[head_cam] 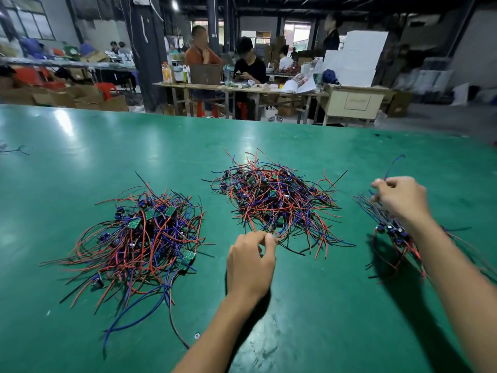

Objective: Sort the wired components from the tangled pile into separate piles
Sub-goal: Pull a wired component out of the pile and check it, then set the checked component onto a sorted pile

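While a wire (393,164) is pinched by the right hand (400,199) toward the table's (322,305) right edge, the middle pile's (274,201) near wires are pinched by the left hand (251,262).

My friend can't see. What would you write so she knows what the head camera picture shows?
Two bare hands work over a green table holding three tangles of red, blue and black wired components. The left hand pinches wires at the near edge of the middle pile, the right hand pinches a blue wire above the small right pile, and the left pile lies untouched.
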A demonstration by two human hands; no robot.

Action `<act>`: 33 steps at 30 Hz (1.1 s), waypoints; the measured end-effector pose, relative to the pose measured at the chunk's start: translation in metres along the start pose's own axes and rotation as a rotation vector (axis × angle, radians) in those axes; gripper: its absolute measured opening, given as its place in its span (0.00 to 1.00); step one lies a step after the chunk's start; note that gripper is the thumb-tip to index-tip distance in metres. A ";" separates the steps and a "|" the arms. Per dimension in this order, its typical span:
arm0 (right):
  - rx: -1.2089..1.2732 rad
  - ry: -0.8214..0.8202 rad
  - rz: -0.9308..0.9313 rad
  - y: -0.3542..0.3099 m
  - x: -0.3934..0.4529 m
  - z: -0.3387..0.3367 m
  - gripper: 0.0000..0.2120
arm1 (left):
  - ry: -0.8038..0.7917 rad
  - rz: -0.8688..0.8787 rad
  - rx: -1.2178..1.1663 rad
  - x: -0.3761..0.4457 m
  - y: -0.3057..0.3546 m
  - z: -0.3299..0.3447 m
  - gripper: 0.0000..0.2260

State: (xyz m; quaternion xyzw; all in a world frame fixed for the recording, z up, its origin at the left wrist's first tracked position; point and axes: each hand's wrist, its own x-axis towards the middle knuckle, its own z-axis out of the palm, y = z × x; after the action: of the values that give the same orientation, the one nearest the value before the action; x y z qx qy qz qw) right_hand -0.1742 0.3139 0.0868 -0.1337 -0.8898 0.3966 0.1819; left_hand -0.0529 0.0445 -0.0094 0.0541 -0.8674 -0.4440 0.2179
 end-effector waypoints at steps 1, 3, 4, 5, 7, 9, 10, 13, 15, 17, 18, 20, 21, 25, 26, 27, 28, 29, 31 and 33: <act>-0.186 0.017 0.016 0.011 0.012 -0.005 0.17 | -0.012 -0.020 -0.007 0.001 -0.002 0.001 0.14; -0.479 -0.040 0.079 0.029 0.021 -0.005 0.19 | -0.039 -0.044 -0.016 0.003 -0.004 0.004 0.15; -0.625 -0.081 0.115 0.034 0.019 -0.001 0.20 | -0.046 -0.050 -0.015 0.003 -0.005 0.004 0.15; -0.756 -0.092 0.130 0.035 0.014 0.006 0.20 | -0.048 -0.054 -0.018 0.003 -0.005 0.004 0.15; -0.827 0.004 -0.010 0.028 0.003 0.025 0.20 | -0.058 -0.080 -0.052 0.004 -0.005 0.003 0.15; -0.545 0.042 -0.283 0.011 -0.015 0.052 0.17 | -0.076 -0.123 -0.134 0.006 -0.003 0.001 0.16; -0.371 -0.031 -0.383 -0.002 -0.027 0.068 0.16 | -0.079 -0.150 -0.180 0.006 -0.002 0.001 0.16; -0.243 -0.201 -0.456 -0.037 -0.055 0.115 0.20 | -0.077 -0.204 -0.266 0.008 -0.002 -0.001 0.14; -0.294 -0.150 -0.461 -0.047 -0.065 0.139 0.17 | -0.070 -0.226 -0.309 0.010 -0.005 -0.002 0.13; -0.318 -0.052 -0.464 -0.047 -0.073 0.149 0.11 | -0.055 -0.246 -0.376 0.011 -0.009 -0.001 0.13; -0.328 -0.011 -0.482 -0.046 -0.077 0.151 0.09 | -0.044 -0.251 -0.407 0.011 -0.010 -0.001 0.13; -0.301 0.039 -0.559 -0.041 -0.089 0.150 0.08 | -0.017 -0.261 -0.454 0.012 -0.010 -0.002 0.13; -0.242 0.059 -0.599 -0.038 -0.097 0.148 0.06 | 0.002 -0.269 -0.478 0.013 -0.010 -0.002 0.14; -0.047 0.035 -0.846 -0.025 -0.135 0.132 0.02 | 0.076 -0.357 -0.650 0.022 -0.010 -0.003 0.12; -0.026 -0.031 -0.917 -0.025 -0.140 0.130 0.02 | 0.079 -0.384 -0.698 0.026 -0.011 -0.004 0.12; -0.007 -0.105 -0.970 -0.025 -0.142 0.128 0.03 | 0.076 -0.406 -0.740 0.028 -0.013 -0.006 0.11; 0.018 -0.177 -1.002 -0.027 -0.144 0.127 0.04 | 0.072 -0.421 -0.779 0.029 -0.014 -0.007 0.09; 0.047 -0.215 -1.004 -0.028 -0.146 0.128 0.05 | 0.069 -0.426 -0.823 0.030 -0.016 -0.007 0.08; 0.156 -0.153 -0.892 -0.032 -0.145 0.130 0.08 | 0.066 -0.425 -0.900 0.029 -0.017 -0.007 0.09; 0.260 -0.006 -0.664 -0.039 -0.126 0.133 0.08 | 0.065 -0.433 -0.921 0.030 -0.016 -0.007 0.10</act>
State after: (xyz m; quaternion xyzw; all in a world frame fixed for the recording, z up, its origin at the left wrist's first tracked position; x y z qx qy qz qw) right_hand -0.1213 0.1531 0.0063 0.1884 -0.8272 0.4262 0.3140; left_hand -0.0790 0.0208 -0.0089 0.1447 -0.5433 -0.8134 0.1491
